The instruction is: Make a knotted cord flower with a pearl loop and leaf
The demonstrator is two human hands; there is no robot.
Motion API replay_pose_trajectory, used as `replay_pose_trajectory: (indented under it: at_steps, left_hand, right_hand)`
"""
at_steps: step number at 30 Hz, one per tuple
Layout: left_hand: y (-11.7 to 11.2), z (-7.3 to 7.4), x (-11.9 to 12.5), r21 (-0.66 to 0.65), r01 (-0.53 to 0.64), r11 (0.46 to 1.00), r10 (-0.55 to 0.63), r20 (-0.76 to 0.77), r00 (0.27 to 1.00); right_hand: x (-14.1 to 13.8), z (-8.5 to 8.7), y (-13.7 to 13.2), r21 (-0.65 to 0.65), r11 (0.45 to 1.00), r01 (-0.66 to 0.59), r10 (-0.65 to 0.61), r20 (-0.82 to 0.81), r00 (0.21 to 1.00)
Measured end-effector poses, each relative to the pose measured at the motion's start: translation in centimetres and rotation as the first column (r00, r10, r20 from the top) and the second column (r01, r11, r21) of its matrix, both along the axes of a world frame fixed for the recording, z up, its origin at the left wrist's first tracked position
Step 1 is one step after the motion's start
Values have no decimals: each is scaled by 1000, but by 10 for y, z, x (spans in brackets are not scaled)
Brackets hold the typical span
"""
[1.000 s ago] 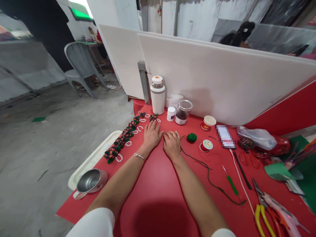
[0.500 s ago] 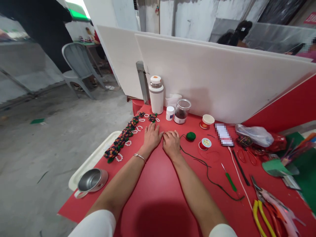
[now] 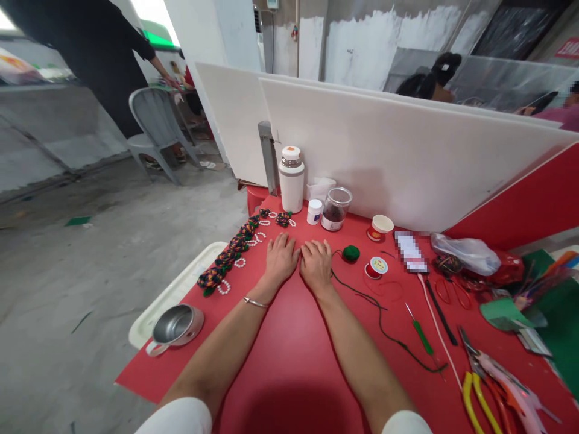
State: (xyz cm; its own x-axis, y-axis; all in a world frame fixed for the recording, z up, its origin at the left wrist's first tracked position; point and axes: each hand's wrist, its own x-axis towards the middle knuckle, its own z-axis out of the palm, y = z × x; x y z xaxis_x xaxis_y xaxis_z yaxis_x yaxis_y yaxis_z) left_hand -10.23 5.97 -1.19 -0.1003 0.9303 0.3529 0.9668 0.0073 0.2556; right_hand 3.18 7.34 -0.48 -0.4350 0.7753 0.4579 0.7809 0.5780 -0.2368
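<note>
Left hand (image 3: 281, 259): lies flat, fingers loose, on red table (image 3: 289, 343)
Right hand (image 3: 316, 264): rests loosely, uncurled, near green yarn (image 3: 351, 254)

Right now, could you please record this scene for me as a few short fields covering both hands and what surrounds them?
left hand: palm down on the red table
right hand: beside the left, nearest the green yarn ball
left side: row of multicoloured yarn pieces, metal mug
back: white flask, small white tub, clear jar
right side: thread spool, green-handled tool, yellow-handled pliers
</note>
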Motion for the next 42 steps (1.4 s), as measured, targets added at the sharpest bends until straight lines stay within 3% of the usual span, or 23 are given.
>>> replay_pose_trajectory:
  at_steps: [3,6,8,10,12,17,22,30,37,42]
  left_hand:
    - [0,-3,-2,55,-23,998,15,142,990]
    - [11,-7,-8,119,-91,989,41,368,929]
    - [20,-10,-12,150,-132,980,52,449,892]
    - [27,-12,-14,209,-203,957,41,595,803]
    - [30,-13,-15,218,-238,946,51,626,778]
    - [38,-12,-13,239,-334,912,59,729,682]
    - [48,-7,-10,193,-434,880,89,831,550]
    - [49,-7,-7,199,-439,876,77,841,535]
    - [47,-3,-8,190,-449,873,63,869,491]
    - [46,-2,-6,198,-412,889,54,850,524]
  right_hand:
    - [-7,0,-3,6,999,-42,42,-45,998]
    - [-22,-7,-1,-40,994,-102,93,-180,979]
    - [-36,-15,7,-81,990,-112,81,-315,946]
    - [-50,-23,21,-120,988,-94,34,-423,905]
    - [-63,-28,39,-154,985,-74,-9,-480,877]
    - [-84,-30,84,-179,983,-47,-44,-471,881]
    - [-93,-29,103,-122,993,-5,-39,-358,933]
    - [-103,-23,111,-85,996,21,-38,-213,976]
    - [-102,-20,113,-94,994,-56,28,-270,963]
    - [-99,-25,112,-101,990,-94,59,-305,950]
